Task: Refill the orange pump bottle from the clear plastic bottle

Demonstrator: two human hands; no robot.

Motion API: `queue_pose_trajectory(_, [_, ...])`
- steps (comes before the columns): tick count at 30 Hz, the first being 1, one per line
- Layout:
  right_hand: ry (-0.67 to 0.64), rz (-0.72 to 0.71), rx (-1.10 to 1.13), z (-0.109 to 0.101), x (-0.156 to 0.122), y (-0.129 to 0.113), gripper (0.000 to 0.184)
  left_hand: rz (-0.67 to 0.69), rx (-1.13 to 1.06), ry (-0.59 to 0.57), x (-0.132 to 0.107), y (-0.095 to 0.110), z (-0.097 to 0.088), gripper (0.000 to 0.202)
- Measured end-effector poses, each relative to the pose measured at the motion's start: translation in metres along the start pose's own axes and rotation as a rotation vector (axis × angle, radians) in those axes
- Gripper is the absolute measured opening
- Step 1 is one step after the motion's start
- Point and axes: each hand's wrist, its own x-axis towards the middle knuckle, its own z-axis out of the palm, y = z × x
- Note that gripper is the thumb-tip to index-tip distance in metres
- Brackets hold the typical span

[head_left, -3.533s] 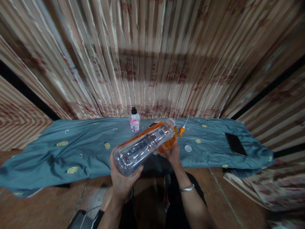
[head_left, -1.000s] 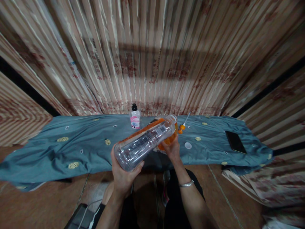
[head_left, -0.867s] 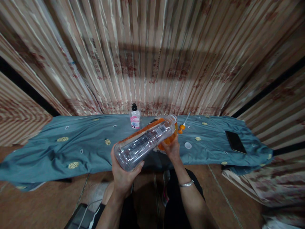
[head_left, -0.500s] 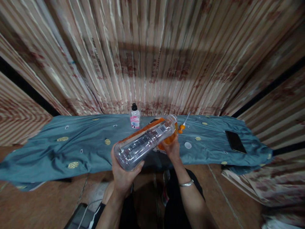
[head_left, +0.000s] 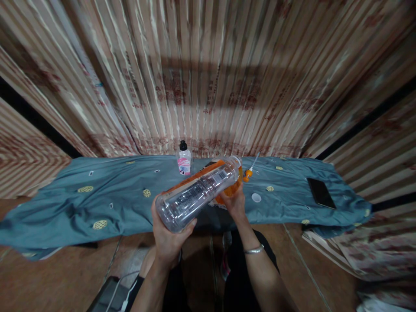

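My left hand [head_left: 169, 238] is wrapped round the base of a large clear plastic bottle [head_left: 198, 195]. The bottle is tilted, its neck pointing up and to the right, and an orange-edged label runs along it. Its mouth is over an orange bottle [head_left: 233, 189], which my right hand [head_left: 234, 203] grips. Most of the orange bottle is hidden behind the clear one. Whether liquid is flowing between them I cannot tell. To the right lies an orange pump head [head_left: 247, 174] with a thin tube, and a round white cap [head_left: 256, 198] is nearby.
A small clear bottle with a black cap and pink label [head_left: 184, 161] stands at the back. On the right lies a dark phone-like slab [head_left: 321, 193]. The blue-green cloth [head_left: 126, 203] covers a narrow table in front of a striped curtain [head_left: 201, 86].
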Motion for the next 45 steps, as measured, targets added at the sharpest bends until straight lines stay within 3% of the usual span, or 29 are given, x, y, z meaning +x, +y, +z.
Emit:
queue_pose_trajectory(10, [0.02, -0.025, 0.001, 0.002, 0.0004, 0.0044, 0.089, 0.077, 0.05, 0.022, 0.0016, 0.0015, 0.0024, 0.097])
queue_pose_trajectory(18, [0.013, -0.019, -0.021, 0.0017, 0.0012, 0.0051, 0.087, 0.057, 0.026, 0.004, 0.002, -0.0068, 0.0002, 0.101])
queue_pose_trajectory(33, [-0.011, -0.018, -0.024, -0.0026, 0.0021, -0.0009, 0.09, 0.063, 0.001, -0.012, 0.0064, -0.0016, 0.0045, 0.104])
queue_pose_trajectory(45, [-0.025, -0.027, -0.049, -0.0006, 0.0041, 0.0002, 0.093, 0.216, 0.026, 0.008, 0.0089, -0.0016, 0.007, 0.099])
